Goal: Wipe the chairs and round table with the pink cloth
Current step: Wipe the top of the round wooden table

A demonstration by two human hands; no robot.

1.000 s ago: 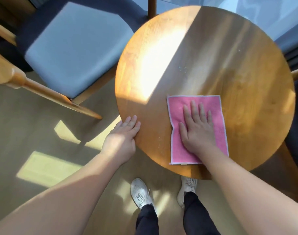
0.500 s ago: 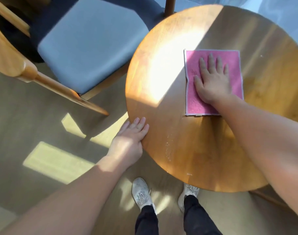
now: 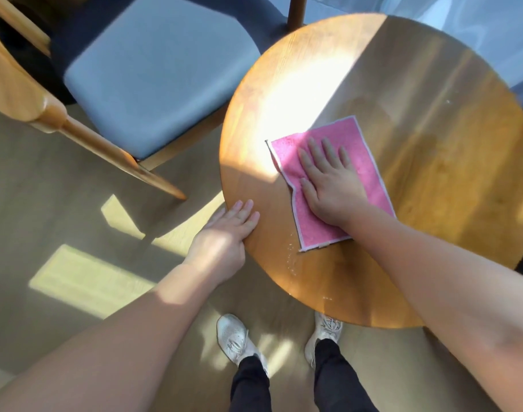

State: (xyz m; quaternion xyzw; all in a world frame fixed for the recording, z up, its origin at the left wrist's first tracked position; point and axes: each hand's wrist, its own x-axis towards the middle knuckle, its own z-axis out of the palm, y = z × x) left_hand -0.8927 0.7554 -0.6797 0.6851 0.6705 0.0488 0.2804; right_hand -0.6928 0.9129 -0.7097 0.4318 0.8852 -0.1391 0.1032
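While the right hand presses flat on the pink cloth mid-desk, left hand rests open-fingered on the desk's near-left edge. Cloth's thin and floppy, probably bunches easily, so palm pressure beats pinching.

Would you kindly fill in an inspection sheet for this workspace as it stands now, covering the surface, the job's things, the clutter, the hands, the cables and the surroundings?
Surface: round wooden table, partly sunlit; small pale specks near its front edge.
Job's things: pink cloth lies spread on the table, its left edge slightly rumpled; chair with a grey seat stands left of the table.
Clutter: nothing seen.
Hands: right hand presses flat on the cloth, fingers straight; left hand rests on the table's left edge, fingers straight.
Cables: nothing seen.
Surroundings: pale floor with sun patches; white shoes below the table's edge.
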